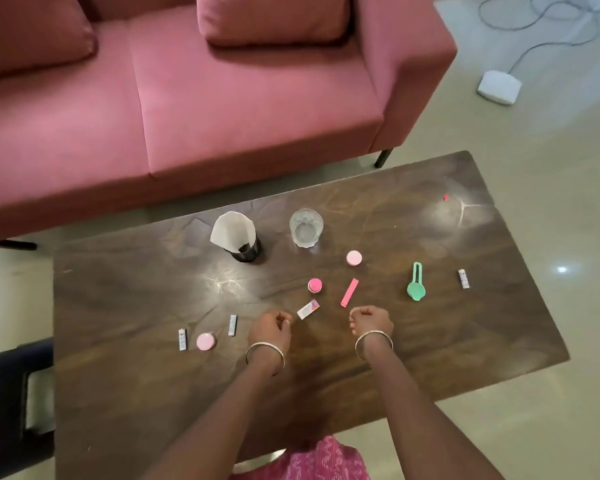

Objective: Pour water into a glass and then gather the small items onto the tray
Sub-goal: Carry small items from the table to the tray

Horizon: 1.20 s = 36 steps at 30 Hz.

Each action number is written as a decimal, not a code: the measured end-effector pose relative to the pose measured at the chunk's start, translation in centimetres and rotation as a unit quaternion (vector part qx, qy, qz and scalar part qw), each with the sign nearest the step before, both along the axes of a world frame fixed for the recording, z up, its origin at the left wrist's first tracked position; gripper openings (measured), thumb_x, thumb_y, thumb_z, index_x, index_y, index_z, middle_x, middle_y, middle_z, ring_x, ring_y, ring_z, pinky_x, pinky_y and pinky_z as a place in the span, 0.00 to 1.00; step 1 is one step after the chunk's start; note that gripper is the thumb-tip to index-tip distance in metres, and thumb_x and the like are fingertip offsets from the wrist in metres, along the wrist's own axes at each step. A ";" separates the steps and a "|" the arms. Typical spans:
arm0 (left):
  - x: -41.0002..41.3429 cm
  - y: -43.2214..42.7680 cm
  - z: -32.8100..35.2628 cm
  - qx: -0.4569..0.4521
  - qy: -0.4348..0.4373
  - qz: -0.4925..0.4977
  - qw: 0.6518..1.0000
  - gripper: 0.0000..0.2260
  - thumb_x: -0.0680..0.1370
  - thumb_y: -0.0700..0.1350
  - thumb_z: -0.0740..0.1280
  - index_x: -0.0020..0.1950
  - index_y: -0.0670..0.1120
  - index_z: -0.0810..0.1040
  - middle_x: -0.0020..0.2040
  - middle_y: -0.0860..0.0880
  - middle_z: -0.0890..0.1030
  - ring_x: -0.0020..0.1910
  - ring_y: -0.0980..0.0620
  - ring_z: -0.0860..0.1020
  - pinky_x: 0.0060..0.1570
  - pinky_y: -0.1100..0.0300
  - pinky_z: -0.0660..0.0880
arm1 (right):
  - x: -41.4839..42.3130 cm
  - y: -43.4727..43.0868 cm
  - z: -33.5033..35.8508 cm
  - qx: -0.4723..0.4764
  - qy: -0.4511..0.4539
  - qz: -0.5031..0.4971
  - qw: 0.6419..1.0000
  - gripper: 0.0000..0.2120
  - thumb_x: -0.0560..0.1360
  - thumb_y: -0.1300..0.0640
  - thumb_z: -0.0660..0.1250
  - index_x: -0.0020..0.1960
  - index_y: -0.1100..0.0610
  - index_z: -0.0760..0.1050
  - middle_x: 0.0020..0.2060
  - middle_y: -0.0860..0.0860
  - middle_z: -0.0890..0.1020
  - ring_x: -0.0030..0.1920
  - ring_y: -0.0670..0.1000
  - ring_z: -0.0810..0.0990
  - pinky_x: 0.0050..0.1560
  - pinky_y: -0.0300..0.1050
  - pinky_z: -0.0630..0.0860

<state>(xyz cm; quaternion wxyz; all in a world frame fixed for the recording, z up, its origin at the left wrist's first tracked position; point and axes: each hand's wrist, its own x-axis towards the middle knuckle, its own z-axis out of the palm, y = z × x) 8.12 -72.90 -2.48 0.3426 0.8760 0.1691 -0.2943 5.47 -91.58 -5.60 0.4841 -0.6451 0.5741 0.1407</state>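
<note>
A clear glass [306,227] stands on the dark wooden table [430,327], with a black holder of white paper [236,235] to its left. Small items lie scattered: two pale pink round lids [354,258] [205,341], a bright pink capped pot [315,285], a pink strip [349,292], a small printed box [308,309], a green scoop [416,282] and white sachets [232,325] [182,339] [463,278]. My left hand [270,327] and my right hand [371,321] rest as loose fists on the table, either side of the box, with nothing in them. No tray or water container shows.
A pink sofa [222,109] stands just beyond the table's far edge. A black chair [14,403] sits at the table's left side. A white device with a cable [498,86] lies on the floor at the upper right. A tiny red bit [446,197] lies at the table's far right.
</note>
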 end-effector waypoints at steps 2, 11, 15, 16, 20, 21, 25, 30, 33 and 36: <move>0.7 -0.5 -1.7 0.023 0.003 -0.025 0.999 0.07 0.75 0.42 0.66 0.45 0.51 0.82 0.39 0.51 0.83 0.43 0.49 0.82 0.40 0.63 0.71 | 1.5 -0.5 -1.8 -0.008 0.019 0.016 1.000 0.06 0.72 0.59 0.71 0.46 0.58 0.85 0.45 0.61 0.86 0.50 0.64 0.85 0.57 0.57 0.81; 2.6 -3.2 -8.8 0.087 0.031 -0.140 0.986 0.06 0.74 0.50 0.68 0.50 0.53 0.77 0.50 0.51 0.81 0.50 0.46 0.80 0.48 0.53 0.77 | 5.2 -1.6 -7.6 -0.052 0.081 0.041 0.995 0.14 0.66 0.48 0.79 0.40 0.56 0.80 0.42 0.55 0.86 0.46 0.59 0.84 0.46 0.44 0.74; 2.6 -4.1 -10.3 0.125 0.030 -0.174 0.976 0.11 0.73 0.52 0.69 0.53 0.52 0.74 0.57 0.51 0.75 0.52 0.44 0.79 0.47 0.52 0.77 | 5.2 -1.9 -8.6 -0.069 0.087 0.067 0.992 0.12 0.66 0.48 0.79 0.36 0.56 0.81 0.37 0.55 0.86 0.42 0.57 0.83 0.44 0.42 0.73; 2.7 -4.3 -10.5 0.133 0.030 -0.183 0.974 0.12 0.74 0.52 0.69 0.54 0.51 0.73 0.57 0.50 0.75 0.52 0.43 0.79 0.47 0.51 0.77 | 5.0 -1.9 -8.7 -0.072 0.085 0.072 0.991 0.12 0.66 0.48 0.79 0.36 0.56 0.81 0.37 0.54 0.86 0.41 0.57 0.82 0.44 0.42 0.73; 2.5 -4.5 -10.5 0.149 0.013 -0.208 0.967 0.12 0.75 0.49 0.67 0.56 0.49 0.71 0.57 0.47 0.75 0.53 0.42 0.79 0.43 0.52 0.74 | 3.6 -1.8 -8.3 -0.067 0.074 0.075 0.992 0.12 0.66 0.49 0.78 0.35 0.54 0.79 0.37 0.53 0.86 0.39 0.55 0.82 0.44 0.43 0.76; 2.2 -4.3 -10.3 0.143 0.010 -0.201 0.969 0.12 0.74 0.49 0.67 0.56 0.49 0.71 0.56 0.47 0.76 0.52 0.42 0.79 0.42 0.52 0.73 | 3.1 -1.7 -8.0 -0.060 0.073 0.074 0.993 0.12 0.66 0.49 0.78 0.35 0.54 0.78 0.36 0.53 0.86 0.40 0.55 0.84 0.46 0.45 0.79; 0.7 -2.0 -8.9 0.068 0.025 -0.144 0.987 0.10 0.71 0.52 0.70 0.48 0.51 0.74 0.42 0.50 0.82 0.45 0.44 0.81 0.40 0.56 0.73 | 0.6 -0.5 -5.8 -0.037 0.072 0.072 0.994 0.11 0.66 0.51 0.78 0.38 0.56 0.79 0.38 0.57 0.86 0.43 0.59 0.86 0.51 0.54 0.82; -2.2 2.5 -6.3 -0.049 0.060 -0.053 0.996 0.12 0.67 0.46 0.77 0.45 0.47 0.78 0.40 0.48 0.82 0.40 0.47 0.80 0.45 0.54 0.76 | -2.2 2.3 -2.2 -0.016 0.053 0.105 0.993 0.13 0.65 0.54 0.80 0.37 0.54 0.76 0.31 0.51 0.85 0.34 0.46 0.86 0.41 0.45 0.81; -4.3 5.5 -4.7 -0.105 0.091 0.036 0.990 0.13 0.67 0.39 0.78 0.41 0.45 0.74 0.37 0.43 0.79 0.33 0.46 0.78 0.38 0.54 0.75 | -3.7 4.7 0.1 -0.016 0.026 0.135 0.990 0.15 0.64 0.57 0.82 0.39 0.54 0.74 0.32 0.51 0.84 0.31 0.47 0.84 0.41 0.47 0.81; -6.9 9.3 -2.6 -0.163 0.121 0.140 0.969 0.14 0.69 0.35 0.76 0.39 0.44 0.71 0.36 0.41 0.76 0.21 0.52 0.73 0.25 0.63 0.68 | -5.2 8.0 2.6 0.005 -0.010 0.158 0.987 0.17 0.65 0.62 0.81 0.46 0.57 0.74 0.42 0.62 0.85 0.44 0.63 0.86 0.52 0.59 0.81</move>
